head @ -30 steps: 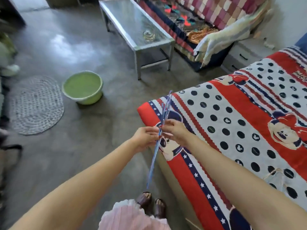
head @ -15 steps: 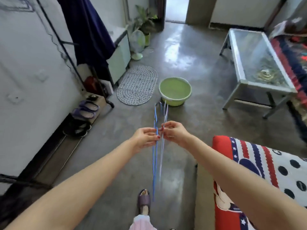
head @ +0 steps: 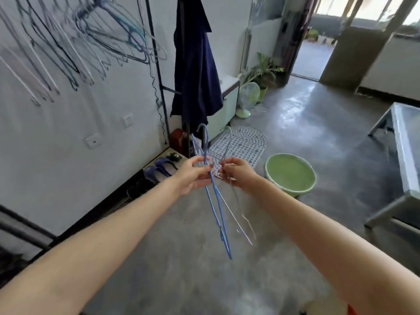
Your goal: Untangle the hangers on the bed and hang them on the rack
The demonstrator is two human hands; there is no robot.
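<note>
Head cam: left hand (head: pixel 189 176) is pinching the blue hanger (head: pixel 216 201) near its hook, mid-frame. Right hand (head: pixel 238 176) is pinching the white hanger (head: pixel 236 201) just beside it; both hanging low over the floor, lower ends apart. Rack (head: pixel 156 64) w/ blurred hung hangers (head: pixel 109 35) is sitting upper left.

The hangers on the rack (head: pixel 91 42) in the upper left of the frame are smeared by blur and run off the top edge, so I cannot count them. At the right edge, the glass table (head: pixel 404 155) is cut off. My forearms leave the frame at the bottom corners.
</note>
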